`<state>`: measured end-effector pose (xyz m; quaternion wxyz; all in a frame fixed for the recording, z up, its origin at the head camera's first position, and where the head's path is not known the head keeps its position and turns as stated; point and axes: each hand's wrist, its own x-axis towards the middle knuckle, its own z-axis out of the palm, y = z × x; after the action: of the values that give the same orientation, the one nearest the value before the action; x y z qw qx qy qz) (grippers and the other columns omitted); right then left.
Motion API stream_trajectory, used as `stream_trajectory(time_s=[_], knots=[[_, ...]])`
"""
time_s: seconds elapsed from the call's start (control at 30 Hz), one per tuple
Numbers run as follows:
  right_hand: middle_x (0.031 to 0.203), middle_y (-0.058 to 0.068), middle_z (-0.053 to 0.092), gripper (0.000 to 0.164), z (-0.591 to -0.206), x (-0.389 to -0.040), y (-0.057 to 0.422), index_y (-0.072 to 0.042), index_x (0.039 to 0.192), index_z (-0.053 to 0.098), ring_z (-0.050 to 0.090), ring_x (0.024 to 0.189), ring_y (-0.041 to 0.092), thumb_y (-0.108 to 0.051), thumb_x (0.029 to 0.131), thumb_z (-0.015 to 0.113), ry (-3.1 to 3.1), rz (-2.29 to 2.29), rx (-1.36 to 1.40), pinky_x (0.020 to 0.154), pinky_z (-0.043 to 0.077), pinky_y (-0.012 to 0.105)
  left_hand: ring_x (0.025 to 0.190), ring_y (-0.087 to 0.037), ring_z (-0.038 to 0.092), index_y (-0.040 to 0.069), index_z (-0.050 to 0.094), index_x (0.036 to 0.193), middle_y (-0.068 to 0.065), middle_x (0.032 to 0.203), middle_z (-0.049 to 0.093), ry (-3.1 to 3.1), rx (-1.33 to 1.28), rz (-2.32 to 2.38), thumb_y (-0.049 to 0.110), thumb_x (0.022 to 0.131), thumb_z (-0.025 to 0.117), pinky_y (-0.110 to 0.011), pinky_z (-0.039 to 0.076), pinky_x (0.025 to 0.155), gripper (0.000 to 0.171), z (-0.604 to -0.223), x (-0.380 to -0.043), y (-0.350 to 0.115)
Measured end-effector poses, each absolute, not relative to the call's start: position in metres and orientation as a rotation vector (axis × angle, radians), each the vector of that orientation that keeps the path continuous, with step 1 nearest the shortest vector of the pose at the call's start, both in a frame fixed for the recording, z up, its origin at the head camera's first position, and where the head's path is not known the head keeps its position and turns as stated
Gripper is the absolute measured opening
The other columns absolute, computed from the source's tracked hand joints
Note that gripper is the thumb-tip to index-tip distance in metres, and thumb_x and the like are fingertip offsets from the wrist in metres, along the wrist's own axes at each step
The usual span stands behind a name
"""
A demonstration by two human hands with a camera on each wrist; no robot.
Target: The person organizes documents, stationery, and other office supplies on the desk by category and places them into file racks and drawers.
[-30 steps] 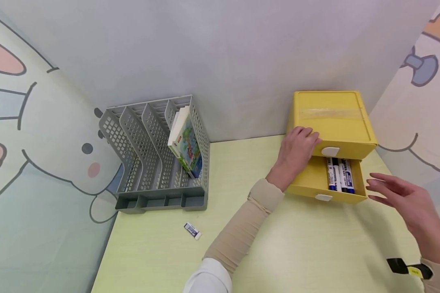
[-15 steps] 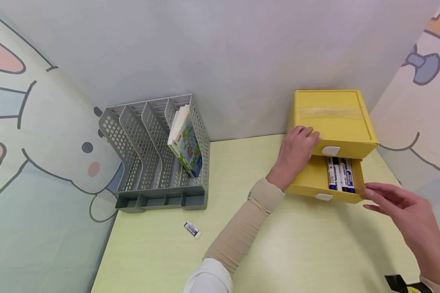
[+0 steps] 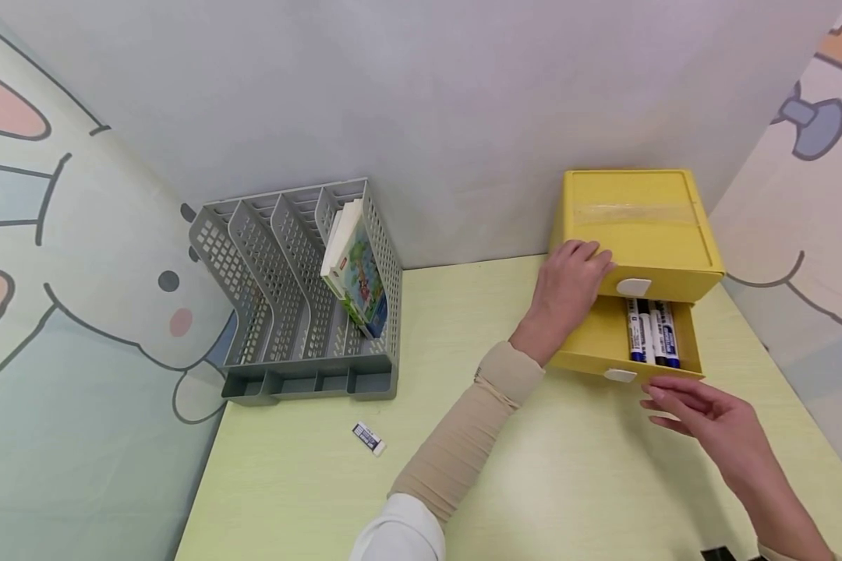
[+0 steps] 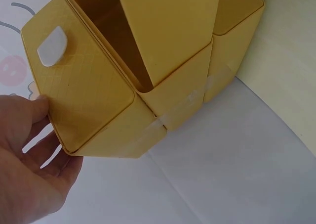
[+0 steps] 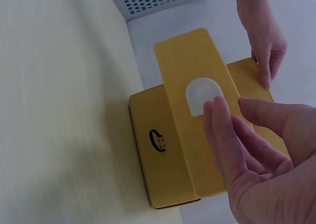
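A yellow drawer box (image 3: pixel 635 210) stands at the right back of the table. Below its top drawer, another drawer (image 3: pixel 582 365) is pulled out, with several whiteboard markers (image 3: pixel 651 335) lying along its right side. My left hand (image 3: pixel 568 296) grips the box's upper left front corner; in the left wrist view the thumb (image 4: pixel 40 108) lies on the front face. Just in front of the pulled-out drawer hovers my right hand (image 3: pixel 712 428), fingers slightly bent and holding nothing. The right wrist view has its fingertips close to the white handle tab (image 5: pixel 200 94); whether they touch cannot be told.
A grey file rack (image 3: pixel 302 312) stands at the left back, with several books (image 3: pixel 358 273) in its rightmost slot. An eraser (image 3: pixel 369 438) lies on the table (image 3: pixel 288 483) in front of the rack. Walls close in the back and sides.
My right hand has moved left from beside the drawer's right corner to in front of it, near the tab. The left hand and the drawer have stayed put.
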<state>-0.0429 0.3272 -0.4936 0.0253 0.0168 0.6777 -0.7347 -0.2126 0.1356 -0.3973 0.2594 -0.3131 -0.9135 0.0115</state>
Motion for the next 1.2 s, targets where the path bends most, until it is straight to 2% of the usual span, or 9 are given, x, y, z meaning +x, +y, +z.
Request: stream_trajectory(time_s=[0.23,0.43,0.7,0.93,1.2], knots=[[0.107,-0.001,0.078,0.027,-0.509,-0.051,0.32,0.005,0.126,0.068,0.075,0.095,0.012,-0.004,0.101,0.063,2.046,-2.267,0.056,0.078,0.06,0.034,0.118,-0.007,0.062,0.029,0.075,0.123,0.011,0.128,0.07,-2.456,-0.845,0.008,0.037,0.109,0.05,-0.019,0.042,0.107,0.03,-0.398,-0.212,0.135],[0.101,0.001,0.079,0.02,-0.514,-0.056,0.313,0.002,0.118,0.073,0.077,0.09,0.016,0.001,0.1,0.064,1.955,-2.385,0.103,0.076,0.06,0.034,0.119,-0.008,0.061,0.028,0.075,0.124,0.01,0.128,0.07,-2.446,-0.848,0.001,0.037,0.109,0.05,-0.019,0.041,0.108,0.031,-0.399,-0.212,0.135],[0.094,0.0,0.079,0.014,-0.512,-0.061,0.308,-0.007,0.109,0.078,0.077,0.084,0.016,-0.011,0.097,0.072,1.988,-2.369,0.297,0.074,0.06,0.036,0.12,-0.008,0.061,0.028,0.075,0.125,0.01,0.13,0.069,-2.445,-0.844,0.001,0.036,0.11,0.049,-0.019,0.041,0.108,0.031,-0.399,-0.212,0.135],[0.094,-0.003,0.079,0.014,-0.511,-0.071,0.31,-0.01,0.108,0.079,0.077,0.083,0.015,-0.015,0.097,0.073,2.015,-2.338,0.297,0.073,0.06,0.034,0.121,-0.009,0.061,0.028,0.075,0.125,0.01,0.129,0.069,-2.453,-0.846,-0.009,0.037,0.109,0.051,-0.019,0.04,0.109,0.031,-0.399,-0.212,0.135],[0.094,-0.006,0.078,0.014,-0.513,-0.089,0.316,-0.01,0.11,0.078,0.077,0.082,0.012,-0.013,0.097,0.072,2.038,-2.34,0.272,0.071,0.061,0.03,0.12,-0.009,0.061,0.027,0.075,0.126,0.009,0.129,0.07,-2.451,-0.849,-0.031,0.036,0.109,0.052,-0.019,0.04,0.109,0.031,-0.4,-0.212,0.134]])
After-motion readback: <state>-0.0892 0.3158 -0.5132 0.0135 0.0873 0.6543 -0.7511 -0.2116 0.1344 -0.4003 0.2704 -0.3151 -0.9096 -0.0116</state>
